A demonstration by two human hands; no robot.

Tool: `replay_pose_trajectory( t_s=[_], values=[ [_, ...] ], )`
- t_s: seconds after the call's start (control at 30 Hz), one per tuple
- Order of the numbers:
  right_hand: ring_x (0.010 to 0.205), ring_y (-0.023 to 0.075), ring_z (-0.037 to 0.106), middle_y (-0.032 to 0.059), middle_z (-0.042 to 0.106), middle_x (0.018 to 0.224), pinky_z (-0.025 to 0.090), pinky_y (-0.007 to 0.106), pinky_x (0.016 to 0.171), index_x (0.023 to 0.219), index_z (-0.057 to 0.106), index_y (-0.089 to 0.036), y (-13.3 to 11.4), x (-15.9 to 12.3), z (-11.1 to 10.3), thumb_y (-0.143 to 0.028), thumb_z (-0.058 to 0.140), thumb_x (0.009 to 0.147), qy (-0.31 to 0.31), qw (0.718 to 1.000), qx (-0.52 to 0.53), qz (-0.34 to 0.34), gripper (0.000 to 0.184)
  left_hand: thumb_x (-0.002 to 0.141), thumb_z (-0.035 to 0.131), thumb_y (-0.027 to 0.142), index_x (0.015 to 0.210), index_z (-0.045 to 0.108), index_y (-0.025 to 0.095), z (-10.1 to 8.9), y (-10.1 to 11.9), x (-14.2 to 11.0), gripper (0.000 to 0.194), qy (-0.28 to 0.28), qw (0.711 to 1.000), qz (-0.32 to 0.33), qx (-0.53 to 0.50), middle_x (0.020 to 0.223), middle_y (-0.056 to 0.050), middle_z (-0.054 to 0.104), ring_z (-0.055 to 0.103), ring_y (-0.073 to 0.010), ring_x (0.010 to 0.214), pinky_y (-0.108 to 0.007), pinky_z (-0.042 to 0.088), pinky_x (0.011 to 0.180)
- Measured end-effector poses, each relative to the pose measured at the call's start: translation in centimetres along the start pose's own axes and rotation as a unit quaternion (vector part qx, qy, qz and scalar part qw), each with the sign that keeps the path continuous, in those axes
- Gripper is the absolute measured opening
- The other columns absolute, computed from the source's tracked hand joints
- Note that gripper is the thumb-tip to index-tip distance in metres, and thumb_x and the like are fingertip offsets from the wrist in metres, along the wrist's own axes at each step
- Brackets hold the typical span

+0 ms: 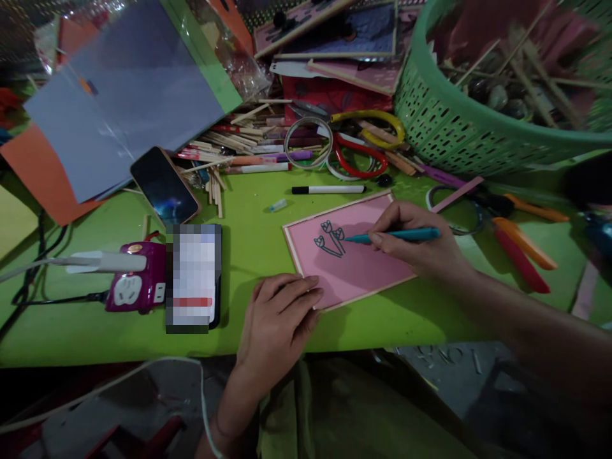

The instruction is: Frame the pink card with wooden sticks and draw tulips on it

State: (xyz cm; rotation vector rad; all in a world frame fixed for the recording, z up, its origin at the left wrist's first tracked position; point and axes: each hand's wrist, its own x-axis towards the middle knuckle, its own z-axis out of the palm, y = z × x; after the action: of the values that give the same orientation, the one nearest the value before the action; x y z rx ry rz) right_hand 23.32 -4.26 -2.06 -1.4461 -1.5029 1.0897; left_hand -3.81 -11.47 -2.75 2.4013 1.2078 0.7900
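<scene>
A pink card (pixel 368 274) edged with thin wooden strips lies tilted on the green table. Dark outlines of flowers with stems (pixel 329 239) are drawn on its left half. My right hand (pixel 415 239) pinches a teal marker (pixel 406 234), its tip touching or just above the card beside the stems. Resting at the card's lower left corner is my left hand (pixel 284 309), fingers stretched out over the edge. Above the card lie a small clear teal cap (pixel 278 205) and a black-capped white marker (pixel 329 189).
At left are two phones (pixel 165 185), a magenta power adapter (pixel 136 277) with cables, and coloured paper sheets (pixel 138 95). Sticks (pixel 229 140), a tape roll (pixel 308 143) and red-handled scissors (pixel 361 159) lie behind. A green basket (pixel 449 127) stands back right; orange-handled tools (pixel 526 236) lie right.
</scene>
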Motion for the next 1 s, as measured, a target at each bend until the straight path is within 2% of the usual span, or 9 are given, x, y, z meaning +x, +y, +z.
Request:
replay_pose_trajectory(
  t_s=[0.2,0.47,0.7,1.0],
  values=[
    [0.060,0.0174,0.053,-0.0002,0.065,0.068,0.041,0.033,0.052,0.070,0.062,-0.028,-0.27,0.00,0.08,-0.035,0.082,0.079,0.004,1.000,0.012,0.010,0.023,0.100,0.065,0.020,0.119,0.071,0.023,0.02,0.04,-0.02,0.020,-0.003,1.000,-0.004,0.001,0.122,0.000,0.081,0.066,-0.0239,0.113,-0.043,0.052,0.093],
    [0.057,0.0149,0.053,-0.0011,0.064,0.067,0.042,0.030,0.050,0.071,0.061,-0.026,-0.32,-0.02,0.08,-0.042,0.083,0.081,0.003,1.000,-0.008,-0.001,0.029,0.099,0.066,0.019,0.118,0.072,0.022,-0.03,-0.03,0.00,0.020,0.000,1.000,0.003,0.002,0.121,0.000,0.081,0.066,-0.0235,0.114,-0.043,0.053,0.092],
    [0.061,0.0204,0.056,0.0012,0.066,0.069,0.044,0.035,0.055,0.070,0.062,-0.028,-0.26,-0.12,-0.19,-0.034,0.080,0.079,-0.008,1.000,-0.019,0.013,0.021,0.100,0.066,0.020,0.119,0.072,0.023,0.12,-0.03,-0.09,0.020,0.002,1.000,-0.005,-0.001,0.121,0.000,0.081,0.066,-0.0239,0.113,-0.044,0.053,0.091],
    [0.064,0.0221,0.063,0.0016,0.067,0.068,0.047,0.035,0.055,0.069,0.062,-0.028,-0.24,-0.15,-0.38,-0.040,0.081,0.078,-0.025,0.999,-0.026,0.024,0.024,0.099,0.066,0.019,0.118,0.073,0.024,0.02,-0.05,-0.07,0.021,-0.005,1.000,-0.010,-0.008,0.121,-0.001,0.081,0.068,-0.0241,0.114,-0.044,0.054,0.093]
  ],
)
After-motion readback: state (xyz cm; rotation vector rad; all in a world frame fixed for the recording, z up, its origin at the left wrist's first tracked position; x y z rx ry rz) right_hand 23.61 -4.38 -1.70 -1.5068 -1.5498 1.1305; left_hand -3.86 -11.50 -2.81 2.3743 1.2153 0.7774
